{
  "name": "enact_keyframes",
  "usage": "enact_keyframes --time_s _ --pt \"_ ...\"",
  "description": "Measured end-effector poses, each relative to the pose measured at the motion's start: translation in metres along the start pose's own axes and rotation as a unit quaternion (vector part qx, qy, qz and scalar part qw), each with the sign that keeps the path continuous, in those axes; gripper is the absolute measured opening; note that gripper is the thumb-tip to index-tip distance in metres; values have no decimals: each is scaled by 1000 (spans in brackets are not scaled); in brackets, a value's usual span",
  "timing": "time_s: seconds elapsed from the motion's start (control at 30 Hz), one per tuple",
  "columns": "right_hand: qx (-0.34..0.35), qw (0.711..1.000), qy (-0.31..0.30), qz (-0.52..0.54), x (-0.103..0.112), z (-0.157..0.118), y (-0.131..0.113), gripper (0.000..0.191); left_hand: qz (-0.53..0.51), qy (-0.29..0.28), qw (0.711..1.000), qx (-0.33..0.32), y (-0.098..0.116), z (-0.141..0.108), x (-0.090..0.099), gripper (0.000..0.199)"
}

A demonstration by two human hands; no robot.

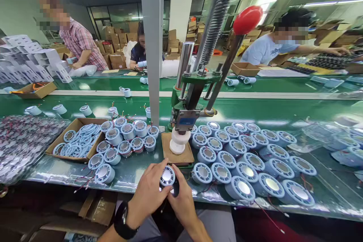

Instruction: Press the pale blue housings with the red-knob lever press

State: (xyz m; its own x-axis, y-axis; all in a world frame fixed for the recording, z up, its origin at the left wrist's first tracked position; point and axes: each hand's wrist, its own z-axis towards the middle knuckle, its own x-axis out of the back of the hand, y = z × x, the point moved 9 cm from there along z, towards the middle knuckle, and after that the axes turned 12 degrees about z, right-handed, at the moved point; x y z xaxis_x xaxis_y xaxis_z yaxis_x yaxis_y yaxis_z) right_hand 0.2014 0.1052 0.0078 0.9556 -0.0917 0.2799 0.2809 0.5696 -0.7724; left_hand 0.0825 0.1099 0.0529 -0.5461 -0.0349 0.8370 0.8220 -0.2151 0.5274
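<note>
Both my hands are wrapped around one light-blue round housing [167,176] with a silver disc in its top, held at the table's front edge. My left hand [150,185], with a black band on the wrist, grips its left side. On the right side, my right hand [183,196] closes round it, thumbs near each other in front. Just beyond stands a green hand press [187,117] with a red-knobbed lever [247,20]. Its white round pressing head [179,140] hangs over a wooden base board [185,155]. The underside of the held housing is hidden by my fingers.
Rows of similar blue housings [245,172] with wires stand right of the press, and more [113,136] stand left. A cardboard box [51,149] holds blue rings [82,141]. Bagged parts [25,143] lie far left. Behind runs a green conveyor [113,102]; several people work beyond it.
</note>
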Motion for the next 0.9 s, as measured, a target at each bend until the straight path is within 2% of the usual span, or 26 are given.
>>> enact_keyframes --time_s 0.1,0.23,0.43,0.6,0.7,0.77,0.83,0.9 --pt "4 1000 2 -9 0 -1 1 59 -2 18 1000 24 -4 1 -2 73" --pt "5 1000 5 -27 -1 -3 2 62 -15 84 994 68 -11 -7 -3 68" --pt "13 999 -1 -34 -2 -3 1 67 -24 141 986 79 -15 -15 -5 67" --pt "28 998 -12 -47 -5 2 -6 65 -43 109 988 101 -18 -12 -7 72" --pt "42 997 -32 -51 -8 3 -11 58 -64 95 988 103 -21 -14 -18 68" --pt "47 996 -49 -55 -4 6 -17 61 -86 95 986 104 -23 -17 -27 61" --pt "63 989 -107 -78 5 18 -33 69 -115 88 983 110 -26 -16 -32 56" --pt "97 975 -161 -120 26 48 -62 71 -140 72 980 118 -29 -9 -28 52"
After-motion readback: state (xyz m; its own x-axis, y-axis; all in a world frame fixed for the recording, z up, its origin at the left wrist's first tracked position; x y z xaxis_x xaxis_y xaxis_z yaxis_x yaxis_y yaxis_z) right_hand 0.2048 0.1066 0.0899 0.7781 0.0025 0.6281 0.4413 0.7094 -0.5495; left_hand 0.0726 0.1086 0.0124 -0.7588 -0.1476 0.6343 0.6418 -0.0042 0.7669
